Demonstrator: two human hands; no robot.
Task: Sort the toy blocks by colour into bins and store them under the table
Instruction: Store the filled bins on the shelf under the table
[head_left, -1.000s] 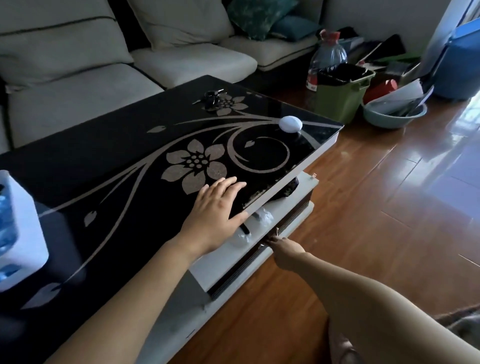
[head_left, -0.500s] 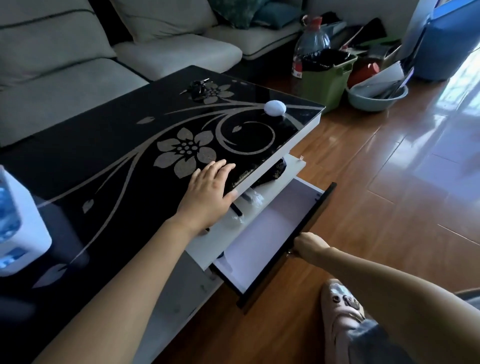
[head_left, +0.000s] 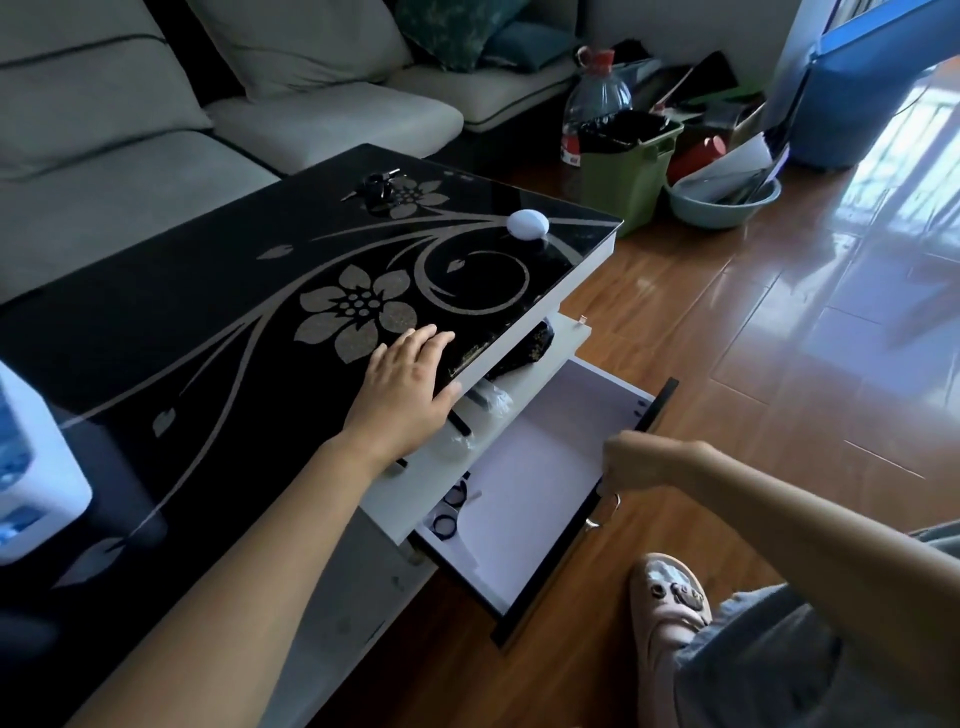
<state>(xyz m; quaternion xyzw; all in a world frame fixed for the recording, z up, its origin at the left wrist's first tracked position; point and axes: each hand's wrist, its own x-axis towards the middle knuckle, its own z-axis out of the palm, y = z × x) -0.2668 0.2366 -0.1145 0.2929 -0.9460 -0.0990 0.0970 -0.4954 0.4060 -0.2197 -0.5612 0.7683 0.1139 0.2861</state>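
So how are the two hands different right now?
The left hand lies flat with straight fingers, while the right hand is curled in a grip. The left hand presses on the black glass table top, and the right hand holds the dark front of the open drawer. The left hand sits higher up and the right hand lower down. Both are bare, and both are touching something.

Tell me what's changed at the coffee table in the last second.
The right hand grips the drawer by its front and has pulled it from shut to wide open, toward the person. The left hand stays flat on the black tabletop; the white disc and keys have not moved.
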